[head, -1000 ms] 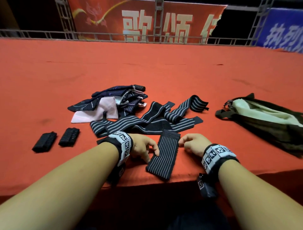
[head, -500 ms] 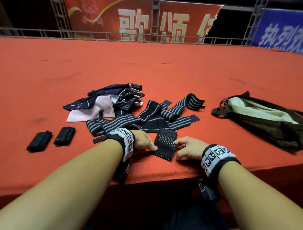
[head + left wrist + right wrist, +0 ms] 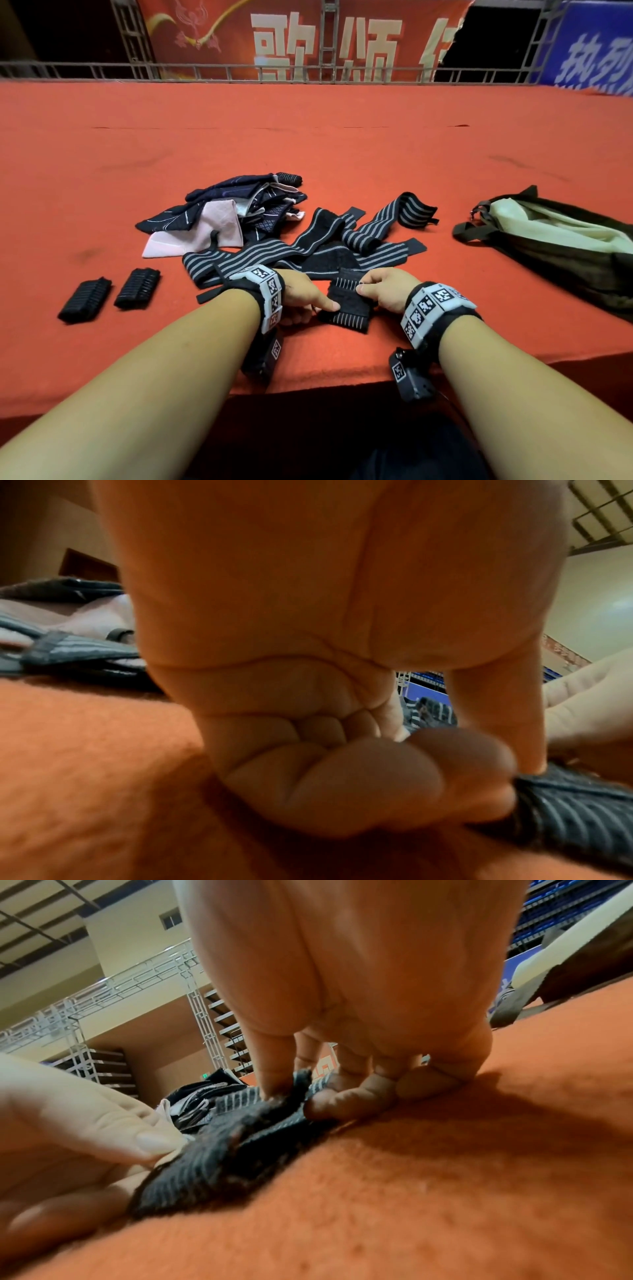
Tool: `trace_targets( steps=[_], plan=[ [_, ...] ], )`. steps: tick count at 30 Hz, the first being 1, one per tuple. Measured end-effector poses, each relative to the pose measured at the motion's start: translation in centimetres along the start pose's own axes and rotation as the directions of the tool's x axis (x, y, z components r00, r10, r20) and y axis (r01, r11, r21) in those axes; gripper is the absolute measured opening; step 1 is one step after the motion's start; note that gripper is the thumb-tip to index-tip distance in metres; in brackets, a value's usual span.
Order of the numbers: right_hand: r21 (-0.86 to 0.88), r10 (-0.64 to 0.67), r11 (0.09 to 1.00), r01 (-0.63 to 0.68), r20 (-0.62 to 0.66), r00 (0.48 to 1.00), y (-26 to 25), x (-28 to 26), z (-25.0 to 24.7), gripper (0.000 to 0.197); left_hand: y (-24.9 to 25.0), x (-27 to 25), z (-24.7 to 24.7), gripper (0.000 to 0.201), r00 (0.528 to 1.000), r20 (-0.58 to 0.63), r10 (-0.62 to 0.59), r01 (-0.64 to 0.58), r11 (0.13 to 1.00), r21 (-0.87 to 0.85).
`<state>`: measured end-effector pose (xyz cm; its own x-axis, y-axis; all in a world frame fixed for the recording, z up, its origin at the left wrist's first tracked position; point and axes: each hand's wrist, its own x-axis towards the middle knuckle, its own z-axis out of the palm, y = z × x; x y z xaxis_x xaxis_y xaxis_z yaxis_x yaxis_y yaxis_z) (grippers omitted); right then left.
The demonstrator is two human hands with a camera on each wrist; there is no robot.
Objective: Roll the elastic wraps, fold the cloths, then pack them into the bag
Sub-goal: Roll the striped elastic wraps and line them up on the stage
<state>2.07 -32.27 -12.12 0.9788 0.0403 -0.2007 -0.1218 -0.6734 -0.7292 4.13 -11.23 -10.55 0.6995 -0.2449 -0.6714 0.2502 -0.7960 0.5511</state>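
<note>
Both hands on one wrap (image 3: 347, 301), pinned flat on the red felt (image 3: 342, 144).
Left hand (image 3: 301, 294): thumb on the wrap's left edge, fingers curled under it. Right hand (image 3: 385, 289): thumb and fingers pinching the far right corner. Loose wraps (image 3: 308, 245) and cloths (image 3: 233, 209) just beyond fingertips. Two rolls (image 3: 109, 294) well left of left hand. Bag (image 3: 561, 236) well right of right hand.
</note>
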Motion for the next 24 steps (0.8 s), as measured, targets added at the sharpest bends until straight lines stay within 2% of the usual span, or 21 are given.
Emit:
trace_targets(
  steps=[4,8,12,16,18,20,22,24],
  plan=[
    [-0.165,0.032,0.985,-0.040,-0.050,0.998,-0.3,0.8,0.0,0.012,-0.1,0.4,-0.2,0.034,1.000,0.012,0.007,-0.007,1.000,-0.011],
    [-0.185,0.094,0.977,-0.107,-0.078,0.993,-0.4,1.5,-0.1,0.013,0.1,0.6,0.0,0.033,1.000,0.008,0.003,-0.003,1.000,-0.009],
    [-0.281,0.111,0.951,-0.126,-0.071,0.991,-0.8,1.7,0.0,0.012,0.4,0.8,0.0,0.034,0.999,0.038,-0.018,0.017,1.000,0.008],
    [-0.333,0.164,0.927,-0.174,-0.058,0.985,-1.1,1.9,-0.1,0.020,0.5,0.7,-0.1,0.035,1.000,0.012,-0.001,0.000,1.000,0.029],
    [-0.385,0.207,0.898,-0.211,-0.054,0.977,-1.4,2.0,-0.1,0.031,0.5,1.0,-0.2,0.036,0.991,-0.090,0.100,-0.086,0.985,0.148],
    [-0.452,0.234,0.860,-0.239,-0.069,0.970,-1.6,2.0,0.0,0.044,0.7,1.1,-0.5,0.031,0.923,-0.233,0.305,-0.208,0.908,0.365],
    [-0.489,0.244,0.836,-0.247,-0.071,0.967,-1.8,1.9,0.0,0.045,1.0,0.8,-0.7,0.026,0.844,-0.212,0.493,-0.368,0.819,0.440],
    [-0.493,0.249,0.834,-0.249,-0.066,0.966,-1.8,1.9,-0.1,0.042,1.3,0.2,-0.7,0.028,0.816,-0.104,0.569,-0.467,0.753,0.463]
  ],
)
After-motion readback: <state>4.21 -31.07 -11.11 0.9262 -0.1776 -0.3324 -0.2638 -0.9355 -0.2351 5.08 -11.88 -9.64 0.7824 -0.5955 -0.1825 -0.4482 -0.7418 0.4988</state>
